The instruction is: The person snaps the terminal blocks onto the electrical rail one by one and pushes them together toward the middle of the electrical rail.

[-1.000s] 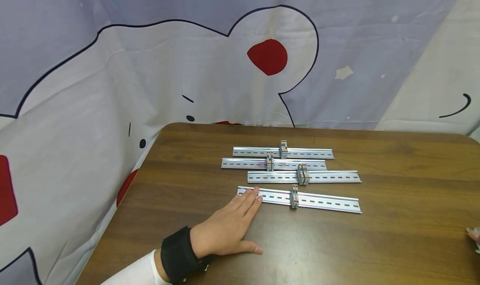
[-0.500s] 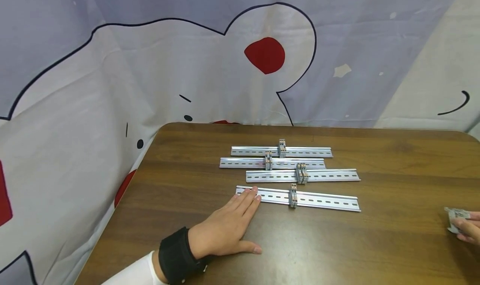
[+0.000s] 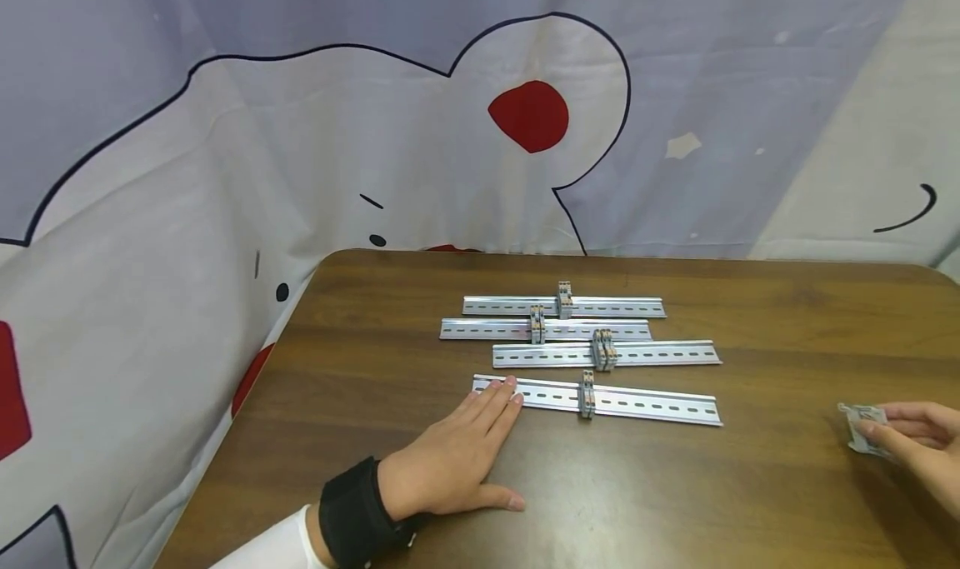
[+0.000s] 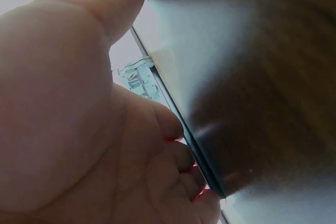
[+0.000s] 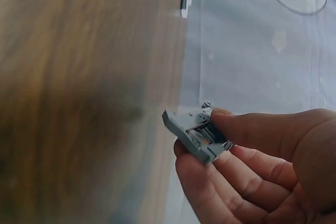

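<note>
My left hand [image 3: 450, 456] lies flat with straight fingers, its fingertips resting on the left end of the nearest slotted metal DIN rail [image 3: 652, 404]. A grey terminal block [image 3: 587, 395] sits on that rail, right of the fingers; the left wrist view also shows a terminal block [image 4: 137, 77] beyond the palm. At the right edge of the head view, my right hand [image 3: 918, 440] pinches a loose grey terminal block [image 3: 862, 429] between thumb and fingers. Close up in the right wrist view, the pinched terminal block [image 5: 197, 134] shows its open side with metal parts inside.
Behind the nearest rail lie three more DIN rails, the front one [image 3: 675, 352], the middle one [image 3: 480, 328] and the rear one [image 3: 622, 307], each bearing terminal blocks. The brown wooden table [image 3: 795, 486] ends at a patterned curtain [image 3: 375, 136].
My right hand has come in from the right edge and moved left over the table, carrying the terminal block. The left hand stays on the nearest rail.
</note>
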